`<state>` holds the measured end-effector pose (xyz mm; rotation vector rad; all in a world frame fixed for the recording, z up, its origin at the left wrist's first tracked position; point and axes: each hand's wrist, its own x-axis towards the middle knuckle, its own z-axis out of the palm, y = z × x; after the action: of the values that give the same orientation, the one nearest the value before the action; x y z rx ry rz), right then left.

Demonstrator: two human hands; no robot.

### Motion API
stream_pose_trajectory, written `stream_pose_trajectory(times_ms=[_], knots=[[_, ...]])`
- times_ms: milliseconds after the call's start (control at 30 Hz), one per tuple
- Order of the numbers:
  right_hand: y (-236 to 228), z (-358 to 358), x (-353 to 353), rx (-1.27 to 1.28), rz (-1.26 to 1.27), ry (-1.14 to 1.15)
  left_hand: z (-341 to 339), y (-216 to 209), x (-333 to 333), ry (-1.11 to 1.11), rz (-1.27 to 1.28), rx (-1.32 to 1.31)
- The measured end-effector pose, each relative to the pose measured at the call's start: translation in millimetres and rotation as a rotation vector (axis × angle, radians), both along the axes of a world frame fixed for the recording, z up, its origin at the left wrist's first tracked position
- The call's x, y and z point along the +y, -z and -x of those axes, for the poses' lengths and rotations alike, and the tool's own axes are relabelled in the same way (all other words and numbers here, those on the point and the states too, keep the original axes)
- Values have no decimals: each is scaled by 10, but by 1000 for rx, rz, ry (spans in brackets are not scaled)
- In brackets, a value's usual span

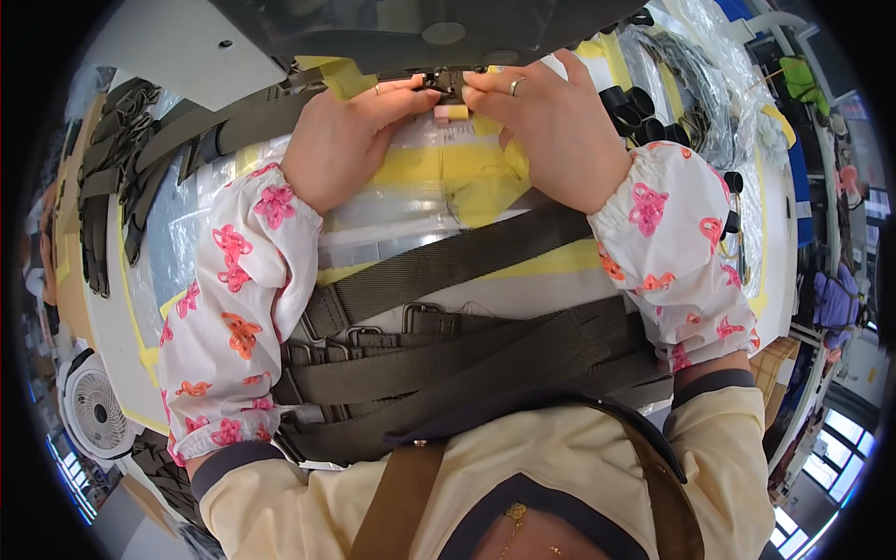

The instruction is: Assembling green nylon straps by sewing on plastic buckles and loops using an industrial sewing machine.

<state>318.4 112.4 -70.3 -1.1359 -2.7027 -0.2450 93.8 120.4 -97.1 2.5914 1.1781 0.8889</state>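
Under the dark head of a sewing machine (439,35), both hands meet at the presser foot (437,80). A dark olive webbing strap (452,91) lies there, mostly covered by fingers. My left hand (343,140) closes thumb and fingers on it from the left. From the right, my right hand (564,131), with a ring on one finger, pinches it between thumb and forefinger. Just below the fingertips sits a small pink and yellow block (452,114). Yellow tape (411,166) and clear plastic cover the surface beneath my wrists.
Several webbing straps with metal buckles (420,319) lie across the table edge before me. More straps (121,159) hang at the left, near a white fan (96,403). Black cylindrical pieces (635,112) and crumpled clear plastic (714,79) lie at the right.
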Motion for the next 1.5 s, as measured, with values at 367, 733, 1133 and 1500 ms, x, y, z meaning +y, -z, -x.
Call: stream_pose_trajectory(times_ms=[367, 733, 1133, 1500], knots=[[57, 29, 8, 36, -44, 32, 42, 56, 46, -62, -13, 45], [64, -20, 2, 176, 77, 6, -47, -102, -34, -20, 153, 101], [25, -2, -204, 218, 118, -48, -13, -162, -92, 248, -184, 335], [10, -46, -137, 197, 89, -36, -67, -63, -54, 177, -257, 149]])
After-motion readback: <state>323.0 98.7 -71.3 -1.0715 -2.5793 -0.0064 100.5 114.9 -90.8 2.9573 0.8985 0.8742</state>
